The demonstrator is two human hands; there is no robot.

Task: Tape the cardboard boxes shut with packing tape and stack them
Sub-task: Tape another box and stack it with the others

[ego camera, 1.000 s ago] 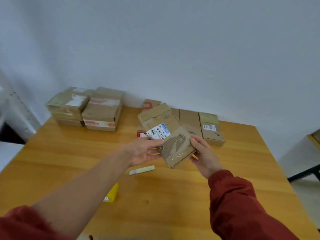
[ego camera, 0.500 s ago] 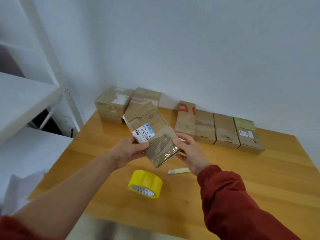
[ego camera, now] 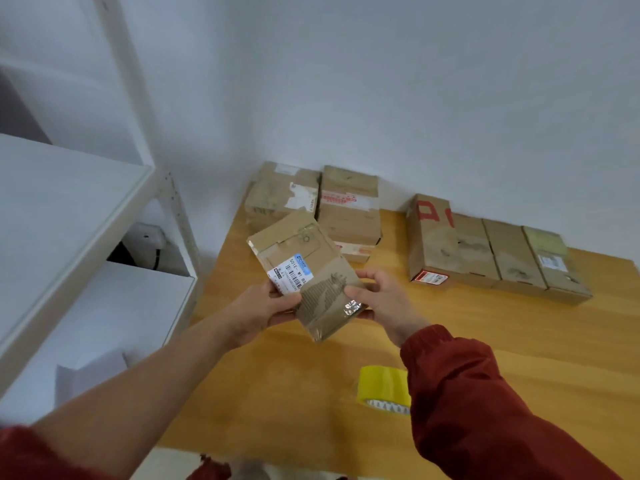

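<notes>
While both hands, left hand (ego camera: pixel 266 308) & right hand (ego camera: pixel 384 306), grip the box (ego camera: pixel 306 271) by its edges, it looks light, stiff; glossy tape prob. slick.

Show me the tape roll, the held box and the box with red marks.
tape roll (ego camera: pixel 381 384), head view, yellow outer band.
held box (ego camera: pixel 322 296), head view, brown top face.
box with red marks (ego camera: pixel 431 244), head view, plain top face.

Tape roll (ego camera: pixel 384 389) lies on table (ego camera: pixel 519 341), boxes (ego camera: pixel 498 258) behind it.
</notes>
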